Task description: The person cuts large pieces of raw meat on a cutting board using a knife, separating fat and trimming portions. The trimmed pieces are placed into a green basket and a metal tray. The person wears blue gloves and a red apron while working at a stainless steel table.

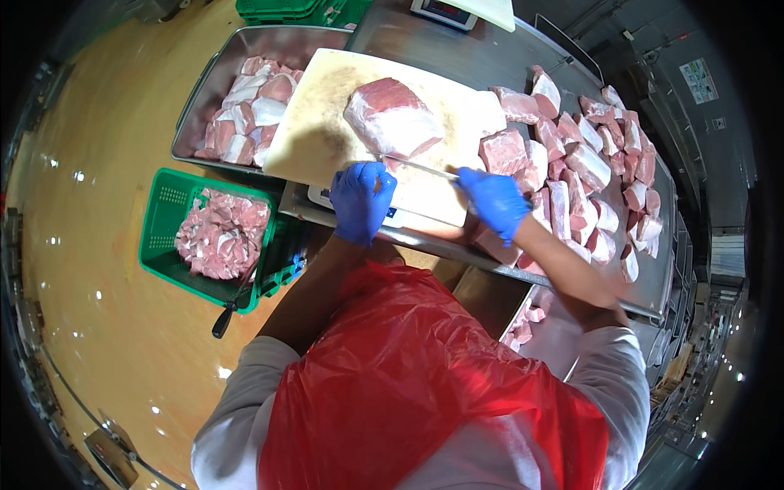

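Observation:
A large piece of raw pork loin, pale fat on its near side, lies on the white cutting board. My right hand, in a blue glove, is closed round the handle of a knife. Its thin blade points left along the meat's near edge. Just left of the blade's tip, my left hand, also gloved in blue, is curled closed at the board's near edge. Whatever its fingers pinch is hidden.
Many cut pork pieces cover the steel table's right side. A steel tub of pork stands left of the board. Below it, a green basket holds trimmings, with a black-handled tool at its rim. A scale sits at the back.

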Tool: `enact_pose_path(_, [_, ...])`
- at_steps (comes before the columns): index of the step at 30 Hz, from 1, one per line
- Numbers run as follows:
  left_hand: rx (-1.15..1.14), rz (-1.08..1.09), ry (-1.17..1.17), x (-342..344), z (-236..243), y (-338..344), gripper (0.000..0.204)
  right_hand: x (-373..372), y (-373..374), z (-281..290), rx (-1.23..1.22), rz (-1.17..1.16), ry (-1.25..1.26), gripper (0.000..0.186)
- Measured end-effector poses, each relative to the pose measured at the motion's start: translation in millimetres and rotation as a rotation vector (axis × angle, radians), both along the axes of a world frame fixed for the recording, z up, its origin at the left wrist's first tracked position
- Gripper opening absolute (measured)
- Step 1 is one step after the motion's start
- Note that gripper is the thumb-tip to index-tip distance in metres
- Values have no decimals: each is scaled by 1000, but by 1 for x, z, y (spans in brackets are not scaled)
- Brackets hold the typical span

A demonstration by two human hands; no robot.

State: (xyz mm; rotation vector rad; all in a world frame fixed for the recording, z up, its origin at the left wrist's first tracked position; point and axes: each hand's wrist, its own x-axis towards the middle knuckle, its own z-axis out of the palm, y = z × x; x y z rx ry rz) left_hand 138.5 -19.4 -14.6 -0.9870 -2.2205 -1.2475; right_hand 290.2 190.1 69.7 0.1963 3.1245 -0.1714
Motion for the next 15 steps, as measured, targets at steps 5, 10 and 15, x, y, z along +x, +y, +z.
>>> enact_pose_path(5, [0, 42, -11, 3, -14, -19, 19, 30, 37, 32, 203, 90, -115, 16])
enact_pose_path(10, [85, -52, -52, -2, -7, -18, 17, -31, -20, 31, -9, 69, 66, 19])
enact_pose_path(15, [33, -82, -142, -2, -4, -17, 15, -69, -42, -16, 11, 104, 134, 19])
